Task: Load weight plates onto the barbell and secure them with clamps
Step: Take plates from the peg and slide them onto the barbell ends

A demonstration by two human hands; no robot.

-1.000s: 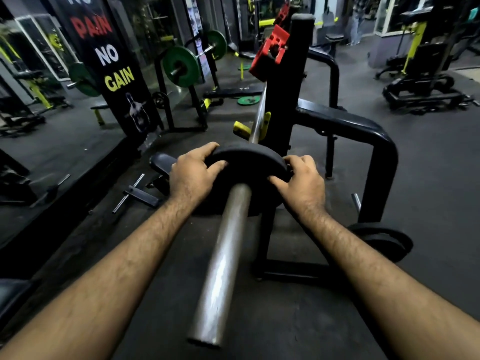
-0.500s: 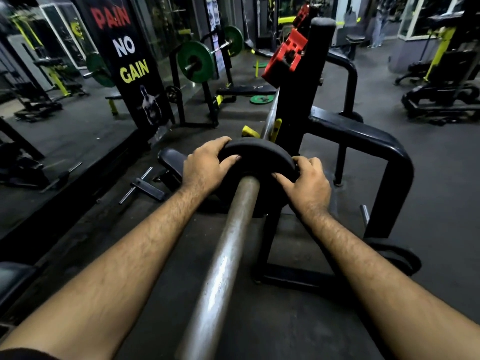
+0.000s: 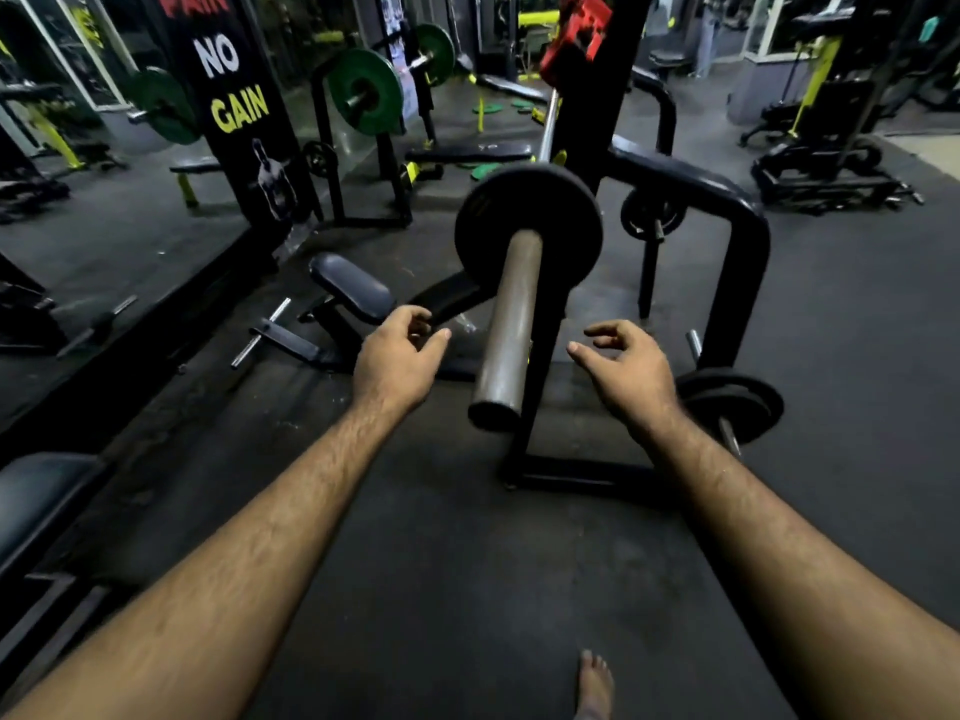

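Observation:
A black weight plate [image 3: 563, 220] sits far up the steel barbell sleeve [image 3: 506, 330], which points toward me from the black rack [image 3: 737, 262]. My left hand [image 3: 397, 358] hovers left of the sleeve, fingers loosely curled, holding nothing. My right hand [image 3: 626, 371] hovers right of it, fingers relaxed and empty. Neither hand touches the plate or the bar. No clamp shows on the sleeve.
Black plates [image 3: 730, 402] hang on a low peg at the rack's right foot, and a small plate [image 3: 652, 213] on a higher peg. A padded bench [image 3: 353, 288] lies to the left. A green-plated barbell [image 3: 366, 90] stands behind. My bare foot [image 3: 595, 685] is on the rubber floor.
Both hands have let go of the black plate and pulled back toward me. The plate stays far up the sleeve. My view has backed away from the bar.

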